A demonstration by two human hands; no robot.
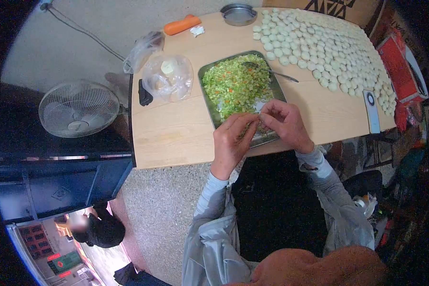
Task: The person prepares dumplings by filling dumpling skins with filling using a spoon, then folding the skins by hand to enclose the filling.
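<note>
My left hand (233,137) and my right hand (288,125) meet over the near edge of a metal tray (208,101). Fingers and thumbs of both are pinched together at one spot. A sliver of something pale shows between the fingertips; I cannot tell what it is. Chopped green vegetable filling with orange bits (232,81) is heaped in the tray, and the pan's bottom shows pale near my fingers. A metal spoon (284,76) lies with its bowl in the filling and its handle over the tray's right rim.
Many small pale dough rounds (329,52) cover the table's right side, beside a phone (372,112). A carrot (182,25), a round metal dish (239,15), plastic bags (167,77) and a black object (145,93) lie farther back and left. A fan (79,109) stands left; a person (105,228) is beyond.
</note>
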